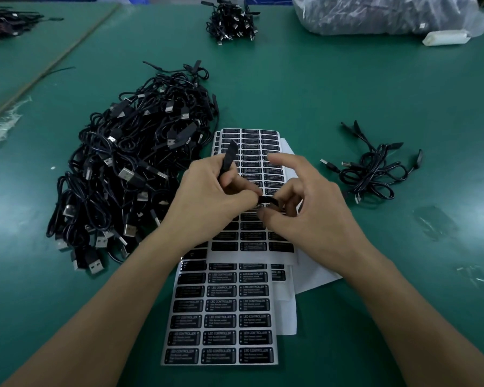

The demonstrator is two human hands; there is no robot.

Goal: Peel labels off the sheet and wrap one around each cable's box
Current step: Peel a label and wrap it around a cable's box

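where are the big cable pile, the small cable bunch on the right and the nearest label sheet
big cable pile (129, 171), head view, middle of the tangle
small cable bunch (373, 170), head view, on its coiled loops
nearest label sheet (221, 321), head view, a label in its middle column

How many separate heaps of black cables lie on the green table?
4: the big heap at left, a small heap at right, a far-centre heap, a far-left heap in the corner. The plastic bag may hide more.
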